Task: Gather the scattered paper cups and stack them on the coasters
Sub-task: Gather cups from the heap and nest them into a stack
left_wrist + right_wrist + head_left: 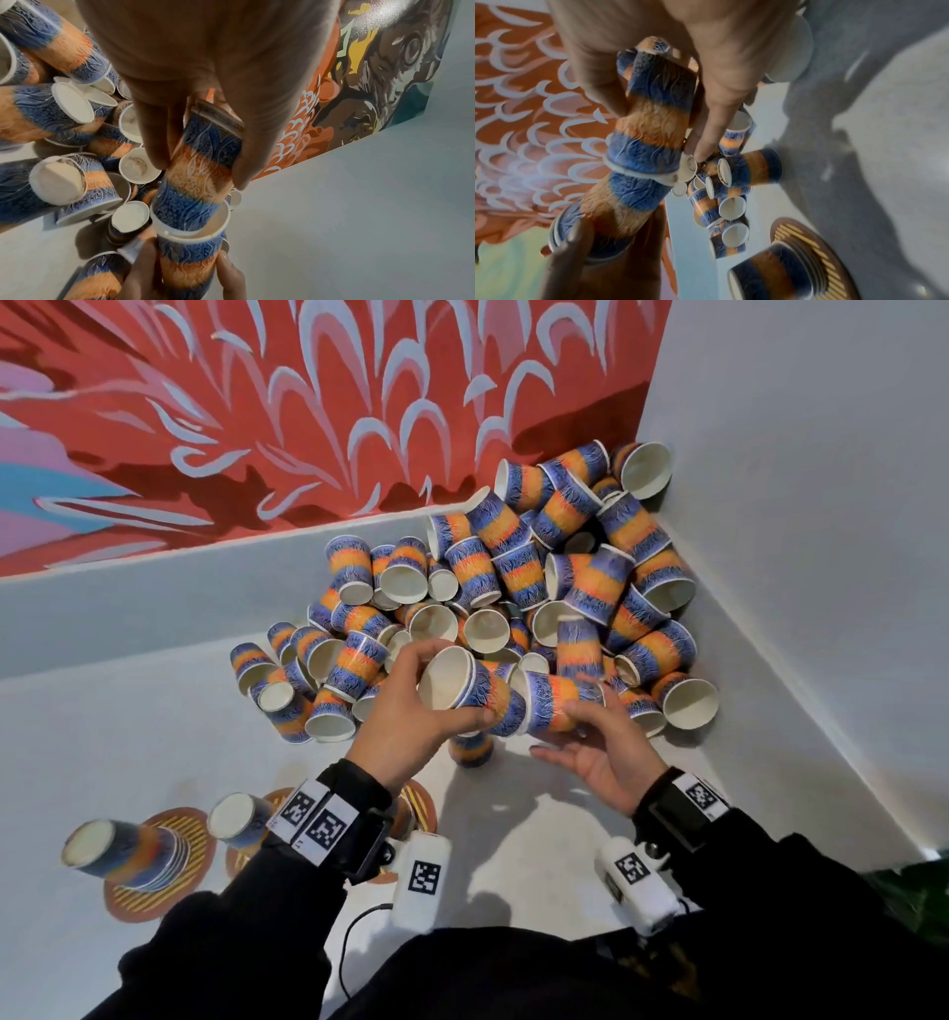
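Blue-and-orange paper cups lie in a big pile (539, 588) in the corner of a white surface. My left hand (454, 685) grips one cup (462, 683) on its side, mouth towards me. My right hand (570, 716) grips a second cup (552, 698), and the first cup's base sits in its mouth (195, 229). In the right wrist view the two nested cups (641, 162) lie in line between both hands. Round striped coasters (192, 834) at the lower left carry upside-down cup stacks (118, 852), (239, 819).
A red mural wall (308, 403) rises behind the pile and a white wall (821, 505) closes the right side. One cup (470, 749) stands just below my hands. Another coaster (418, 806) lies near my left wrist. A black cable (349, 952) runs by my sleeves.
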Tool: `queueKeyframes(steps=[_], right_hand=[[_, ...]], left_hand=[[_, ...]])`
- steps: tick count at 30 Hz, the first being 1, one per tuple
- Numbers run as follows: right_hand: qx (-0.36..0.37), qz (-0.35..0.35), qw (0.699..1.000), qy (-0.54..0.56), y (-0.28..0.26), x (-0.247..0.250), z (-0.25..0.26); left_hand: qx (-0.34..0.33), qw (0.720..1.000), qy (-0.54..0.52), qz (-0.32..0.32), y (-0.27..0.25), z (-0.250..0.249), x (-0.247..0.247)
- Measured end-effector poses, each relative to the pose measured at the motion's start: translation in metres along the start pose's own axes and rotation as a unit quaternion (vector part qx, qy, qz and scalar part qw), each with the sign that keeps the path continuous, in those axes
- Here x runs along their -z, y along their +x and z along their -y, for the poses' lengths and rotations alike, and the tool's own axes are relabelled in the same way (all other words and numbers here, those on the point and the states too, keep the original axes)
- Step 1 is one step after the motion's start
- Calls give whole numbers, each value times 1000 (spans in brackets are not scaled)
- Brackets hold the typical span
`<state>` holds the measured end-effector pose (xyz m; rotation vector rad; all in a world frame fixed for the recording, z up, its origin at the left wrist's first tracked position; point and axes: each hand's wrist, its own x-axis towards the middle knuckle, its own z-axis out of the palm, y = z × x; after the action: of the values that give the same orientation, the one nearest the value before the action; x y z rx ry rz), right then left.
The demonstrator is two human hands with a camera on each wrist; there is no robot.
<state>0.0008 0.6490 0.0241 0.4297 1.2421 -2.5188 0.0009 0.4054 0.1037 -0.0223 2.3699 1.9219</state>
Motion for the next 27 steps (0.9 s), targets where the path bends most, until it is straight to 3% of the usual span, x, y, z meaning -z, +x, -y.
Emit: queueKeyframes(steps=[2, 6, 11, 15, 17, 20, 22, 25, 27], right_hand=[[-25, 47, 998, 15, -6, 1, -10], [-47, 99, 990, -84, -13, -2, -21], [7, 136, 968, -212, -8, -14, -24], [41, 149, 908, -389, 14, -10, -28], [51, 110, 870, -478, 34, -11, -36], [129, 40, 816, -563, 61, -26, -48], [156, 76, 776, -607, 74, -42, -53], [130, 127, 707, -684, 84, -61, -56], [127, 110, 705, -689, 84, -66, -54]], left_hand=[[-10, 1000, -5, -6, -1, 1, -1], [3, 999, -1, 37, -2, 2, -5], [20, 994, 60, 90, -7, 8, -6], [-6, 988, 150, 40, -5, 6, 11], [-20, 983, 181, 9, -3, 4, 25], [-20, 981, 192, -19, -3, -1, 45], [-23, 979, 202, -36, -5, -2, 55], [-23, 979, 192, -63, -11, -4, 63], [-36, 979, 180, -91, -16, -9, 68]])
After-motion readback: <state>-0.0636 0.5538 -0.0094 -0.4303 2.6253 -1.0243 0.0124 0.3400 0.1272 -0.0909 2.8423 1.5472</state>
